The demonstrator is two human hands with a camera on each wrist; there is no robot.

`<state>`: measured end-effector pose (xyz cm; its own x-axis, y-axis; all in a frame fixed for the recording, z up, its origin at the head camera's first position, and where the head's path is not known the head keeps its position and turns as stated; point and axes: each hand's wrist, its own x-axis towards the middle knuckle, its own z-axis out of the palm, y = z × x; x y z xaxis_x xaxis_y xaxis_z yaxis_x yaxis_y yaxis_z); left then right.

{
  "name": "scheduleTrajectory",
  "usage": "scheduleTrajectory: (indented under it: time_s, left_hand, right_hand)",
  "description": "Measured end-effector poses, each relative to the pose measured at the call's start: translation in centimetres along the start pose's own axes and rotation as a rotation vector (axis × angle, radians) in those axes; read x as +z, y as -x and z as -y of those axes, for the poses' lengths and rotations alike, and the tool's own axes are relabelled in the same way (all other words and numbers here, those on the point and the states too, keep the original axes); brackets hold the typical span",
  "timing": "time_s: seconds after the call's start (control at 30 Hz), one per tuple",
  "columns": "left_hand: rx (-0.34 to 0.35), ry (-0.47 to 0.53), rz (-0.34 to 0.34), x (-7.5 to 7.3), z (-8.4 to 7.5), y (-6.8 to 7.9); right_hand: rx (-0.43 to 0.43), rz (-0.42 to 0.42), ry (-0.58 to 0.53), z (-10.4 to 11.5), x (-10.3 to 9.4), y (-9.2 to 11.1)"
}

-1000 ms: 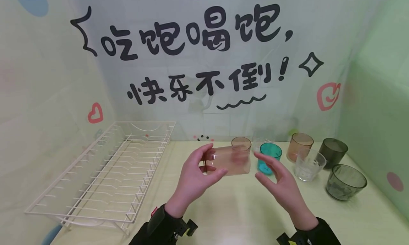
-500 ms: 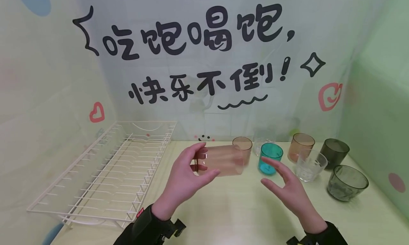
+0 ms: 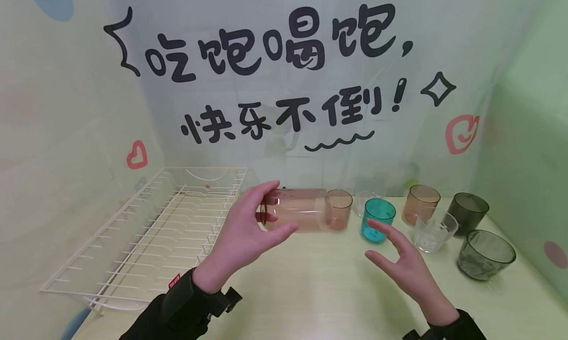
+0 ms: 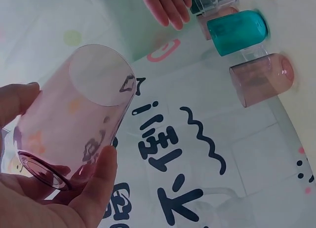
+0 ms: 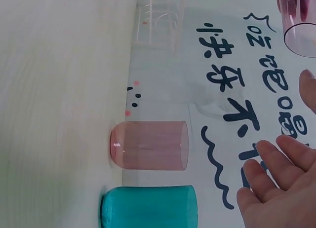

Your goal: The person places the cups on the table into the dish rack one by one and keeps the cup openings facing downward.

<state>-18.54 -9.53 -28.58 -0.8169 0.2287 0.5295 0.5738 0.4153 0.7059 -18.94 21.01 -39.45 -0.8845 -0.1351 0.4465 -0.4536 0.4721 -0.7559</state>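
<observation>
My left hand (image 3: 241,231) grips a pink see-through glass (image 3: 297,209) around its base, thumb on one side and fingers on the other. Held in the air, the glass lies sideways, its mouth pointing right. In the left wrist view the thick base of this pink glass (image 4: 74,119) sits in the fingers and the mouth tilts up and away. My right hand (image 3: 406,266) holds nothing; its thumb and fingers are spread apart over the table. Its fingertips overlap a teal glass (image 3: 379,212) in the head view. In the right wrist view the fingers (image 5: 276,164) are loosely bent.
A white wire dish rack (image 3: 155,254) stands on the left. Along the back and right of the table (image 3: 319,290) stand a pink glass (image 3: 341,209), an orange-pink glass (image 3: 419,202), a clear glass (image 3: 432,234), a dark grey glass (image 3: 468,214) and a wide grey glass (image 3: 485,256).
My left hand has carried the pink glass left and slightly up, away from the right hand. The right hand has shifted a little right and down, still spread.
</observation>
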Motion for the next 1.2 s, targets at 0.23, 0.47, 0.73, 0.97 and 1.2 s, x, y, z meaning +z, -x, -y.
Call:
scheduleTrajectory:
  time_s: [0.23, 0.47, 0.73, 0.97, 1.2]
  left_hand:
    - [0.026, -0.073, -0.002, -1.4, -0.5, -0.8]
    - [0.004, -0.105, -0.030, -2.7, -0.1, -1.7]
    - [-0.075, -0.090, -0.047, -3.3, 1.5, -2.4]
    - [-0.128, -0.128, -0.043, -3.9, 3.1, -2.9]
    - [-0.161, -0.170, -0.027, -5.0, 4.5, -3.6]
  right_hand:
    - [0.004, 0.006, 0.029, -0.5, -0.2, 0.0]
    - [-0.016, -0.006, 0.088, -1.0, -0.1, -0.1]
    - [-0.022, -0.022, 0.189, -1.9, 0.3, 0.2]
    - [-0.018, -0.018, 0.220, -2.7, 0.4, 0.6]
    - [0.002, -0.015, 0.236, -3.1, 0.1, 0.9]
